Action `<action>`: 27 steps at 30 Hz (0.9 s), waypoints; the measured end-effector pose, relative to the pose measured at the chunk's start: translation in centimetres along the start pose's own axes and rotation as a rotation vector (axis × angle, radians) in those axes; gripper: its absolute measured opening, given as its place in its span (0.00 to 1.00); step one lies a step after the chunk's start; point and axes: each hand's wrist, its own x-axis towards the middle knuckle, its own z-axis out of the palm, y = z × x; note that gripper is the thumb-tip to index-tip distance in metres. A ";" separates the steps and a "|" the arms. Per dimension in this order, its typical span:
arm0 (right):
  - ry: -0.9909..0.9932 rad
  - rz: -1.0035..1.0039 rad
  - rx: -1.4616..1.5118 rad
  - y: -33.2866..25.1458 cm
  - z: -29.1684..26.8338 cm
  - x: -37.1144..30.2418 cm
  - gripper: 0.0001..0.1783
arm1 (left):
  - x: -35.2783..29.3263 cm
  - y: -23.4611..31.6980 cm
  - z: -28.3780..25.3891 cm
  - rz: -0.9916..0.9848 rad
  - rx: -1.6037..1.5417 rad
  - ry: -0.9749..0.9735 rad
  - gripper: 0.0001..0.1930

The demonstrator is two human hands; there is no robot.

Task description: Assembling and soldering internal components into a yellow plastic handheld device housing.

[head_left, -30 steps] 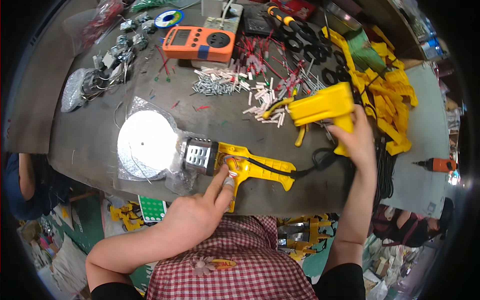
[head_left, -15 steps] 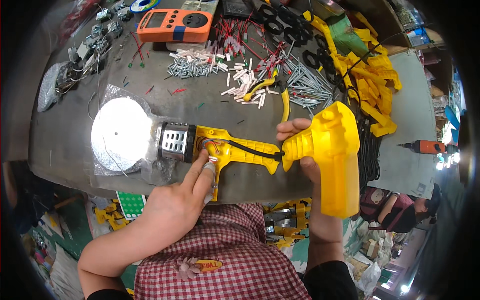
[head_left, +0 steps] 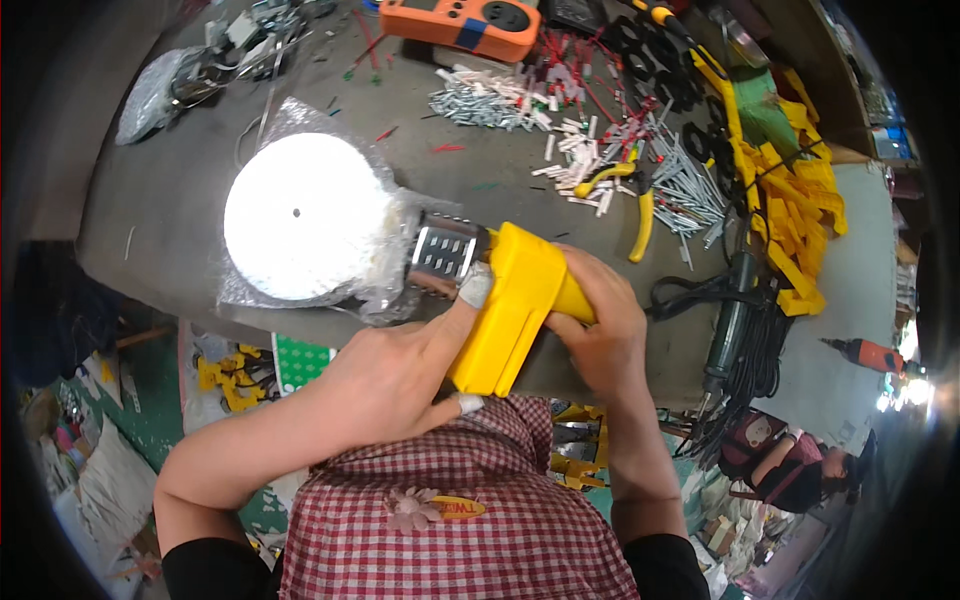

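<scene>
The yellow plastic handle shell (head_left: 515, 290) sits over the end of a perforated metal sleeve (head_left: 443, 250), at the table's near edge. My left hand (head_left: 385, 375) holds its left side, fingertips up by the sleeve and thumb low at the grip's end; two of its digits wear whitish covers. From the right, my right hand (head_left: 610, 335) wraps round the narrow rear part, thumb underneath. Beyond the sleeve lies a round white disc (head_left: 310, 215) in bubble wrap (head_left: 385, 285). The wires and the lower handle half are hidden under the shell.
Yellow-handled cutters (head_left: 645, 215) lie beside piles of screws (head_left: 690, 185) and white sleeves (head_left: 580, 150). An orange meter (head_left: 465, 25) stands at the back. To the right are a green-handled iron (head_left: 730, 320), yellow shells (head_left: 790, 220) and an orange screwdriver (head_left: 870, 355). Another person (head_left: 790, 460) sits farther right.
The yellow shell, tilted up in my right hand before, now lies turned over the lower half and its wires. My left hand has moved from the wires to the shell's side. The view has shifted.
</scene>
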 end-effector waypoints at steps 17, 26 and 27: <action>-0.316 -0.157 -0.319 -0.4 -1.2 2.1 0.27 | 6.6 0.3 -1.8 0.205 0.386 0.191 0.29; -0.421 -0.292 -0.267 1.5 -2.2 6.0 0.22 | 7.5 0.9 -2.1 0.185 0.539 0.322 0.30; -0.498 -0.285 -0.096 2.4 -2.5 7.0 0.21 | 7.4 0.2 -2.1 0.118 0.487 0.270 0.29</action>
